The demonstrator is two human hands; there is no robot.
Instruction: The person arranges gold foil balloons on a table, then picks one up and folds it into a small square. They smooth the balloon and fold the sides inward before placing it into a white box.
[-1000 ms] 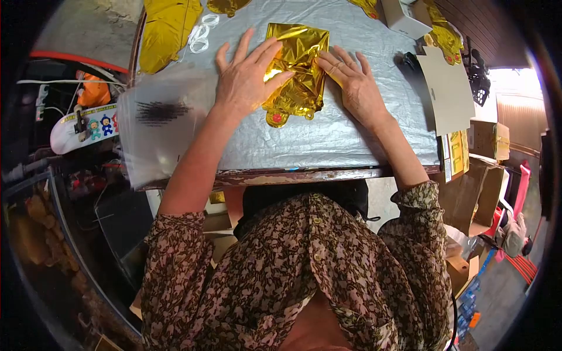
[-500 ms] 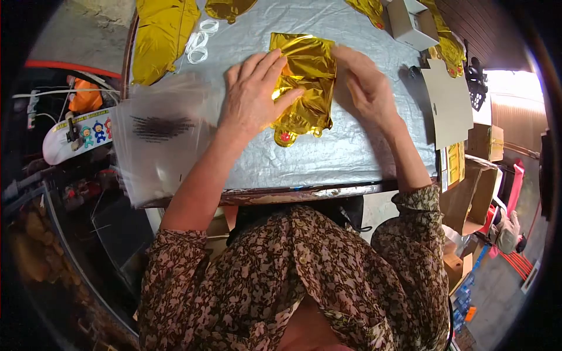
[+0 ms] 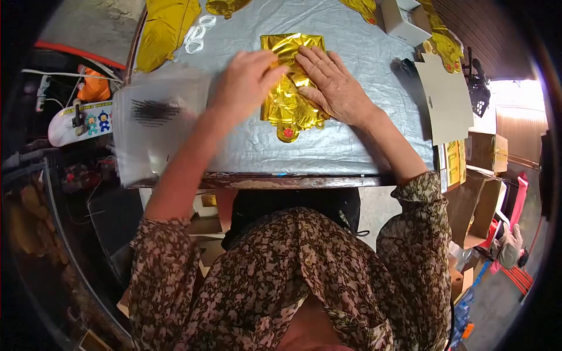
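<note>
A folded gold foil balloon (image 3: 287,105) lies on the silver-covered table, its tab with a red mark pointing toward me. My right hand (image 3: 333,85) rests flat on the right side of the foil, fingers stretched out and thumb spread. Somewhat blurred, my left hand (image 3: 243,82) is at the foil's left edge, with thumb and fingers apart and the fingertips overlapping the upper left of the foil. Nothing shows in either hand.
Clear plastic sleeves (image 3: 137,140) lie at the table's left edge. White string (image 3: 196,38) and more gold foil (image 3: 167,32) lie at the back left. A white box (image 3: 404,20) stands at the back right, above a flat grey card piece (image 3: 442,99).
My right hand has come down flat on the foil. My left hand has lifted from lying flat on it and shifted to its left edge. The view has shifted slightly.
</note>
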